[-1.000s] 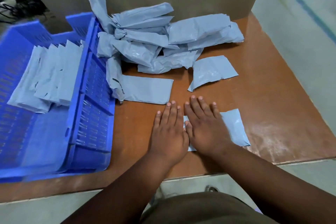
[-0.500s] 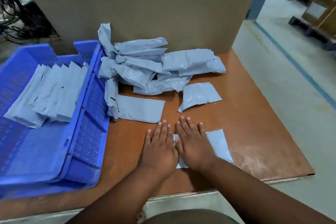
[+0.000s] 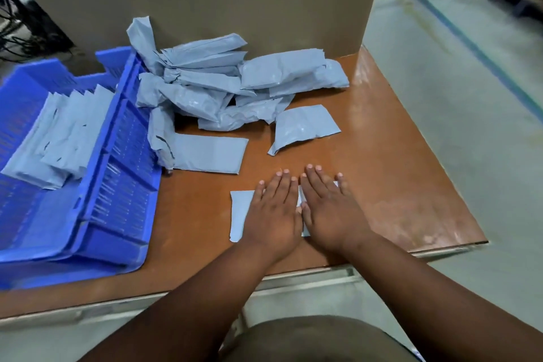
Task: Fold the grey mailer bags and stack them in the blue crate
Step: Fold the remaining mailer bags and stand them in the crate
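Brown, glossy surface carries your mailer bag, pinned flat under your left hand and right hand, fingers straight. It looks thin, light, limp and slick, so pinch a free edge; the blue crate sits nearby.

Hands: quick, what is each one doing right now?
Left hand: open, fingers straight, pressing flat on the grey mailer bag.
Right hand: open, pressing flat on the same bag.

One blue crate, two hands, perhaps fifteen grey mailer bags.
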Motion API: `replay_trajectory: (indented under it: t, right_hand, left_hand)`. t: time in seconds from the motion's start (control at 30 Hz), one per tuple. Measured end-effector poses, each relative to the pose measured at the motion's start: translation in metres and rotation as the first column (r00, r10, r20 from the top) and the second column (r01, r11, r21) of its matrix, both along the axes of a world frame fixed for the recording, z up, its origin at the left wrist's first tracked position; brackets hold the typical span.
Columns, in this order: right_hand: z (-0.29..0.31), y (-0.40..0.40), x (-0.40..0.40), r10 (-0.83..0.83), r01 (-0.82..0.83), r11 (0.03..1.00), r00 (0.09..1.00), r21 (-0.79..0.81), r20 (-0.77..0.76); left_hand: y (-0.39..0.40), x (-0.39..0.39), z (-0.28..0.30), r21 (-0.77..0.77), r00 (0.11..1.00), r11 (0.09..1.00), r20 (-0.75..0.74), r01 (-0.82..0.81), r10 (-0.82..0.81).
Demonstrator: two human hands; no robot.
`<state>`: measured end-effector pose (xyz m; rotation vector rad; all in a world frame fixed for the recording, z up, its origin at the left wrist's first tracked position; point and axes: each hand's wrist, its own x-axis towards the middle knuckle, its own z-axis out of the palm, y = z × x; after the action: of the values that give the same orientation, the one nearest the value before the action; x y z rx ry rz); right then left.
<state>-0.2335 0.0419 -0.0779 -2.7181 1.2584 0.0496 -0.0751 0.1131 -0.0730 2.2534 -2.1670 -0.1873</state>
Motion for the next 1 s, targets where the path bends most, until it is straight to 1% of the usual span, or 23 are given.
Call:
replay_trajectory:
  t: [0.2, 0.4, 0.53, 0.6, 0.63, 0.7, 0.77, 0.8, 0.87, 1.0]
  right_hand:
    - [-0.002, -0.001, 0.0, 0.002, -0.002, 1.0, 1.0, 0.011, 0.027]
    - [0.003, 0.0, 0.0, 0.002, -0.002, 1.0, 1.0, 0.015, 0.003]
    - [0.006, -0.003, -0.003, 0.013, -0.013, 1.0, 0.999, 0.02, -0.04]
    - [0.013, -0.004, -0.01, 0.027, -0.027, 0.999, 0.999, 0.036, -0.026]
    - [0.016, -0.003, -0.016, 0.046, -0.046, 0.998, 0.999, 0.037, 0.001]
    - [0.022, 0.005, -0.03, 0.141, -0.139, 0.99, 0.988, -0.032, 0.057]
    - [0.017, 0.014, -0.043, 0.242, -0.237, 0.967, 0.969, -0.095, 0.048]
    - [0.011, 0.016, -0.048, 0.269, -0.266, 0.96, 0.963, -0.088, 0.025]
    - [0.002, 0.017, -0.052, 0.278, -0.279, 0.959, 0.96, -0.058, -0.01]
    - [-0.002, 0.015, -0.051, 0.273, -0.274, 0.961, 0.961, -0.034, -0.034]
  left_hand:
    - [-0.001, 0.0, 0.0, 0.0, 1.0, 1.0, 0.023, -0.007, 0.007]
    - [0.0, 0.001, 0.003, 0.019, 1.0, 1.0, 0.029, -0.005, 0.004]
    - [0.004, 0.003, 0.012, 0.052, 0.997, 0.999, 0.078, -0.007, 0.003]
    - [0.014, 0.005, 0.019, 0.031, 0.996, 0.999, 0.086, 0.012, -0.015]
    - [0.021, 0.007, 0.021, 0.014, 0.995, 0.999, 0.089, 0.047, -0.048]
    - [0.038, 0.011, 0.022, -0.007, 0.983, 0.99, 0.121, 0.138, -0.136]
    - [0.054, 0.017, 0.017, 0.003, 0.974, 0.987, 0.16, 0.163, -0.162]
    - [0.06, 0.019, 0.014, 0.017, 0.975, 0.989, 0.163, 0.148, -0.149]
    - [0.066, 0.023, 0.009, 0.042, 0.983, 0.992, 0.138, 0.118, -0.123]
    - [0.064, 0.025, 0.006, 0.056, 0.986, 0.991, 0.103, 0.125, -0.13]
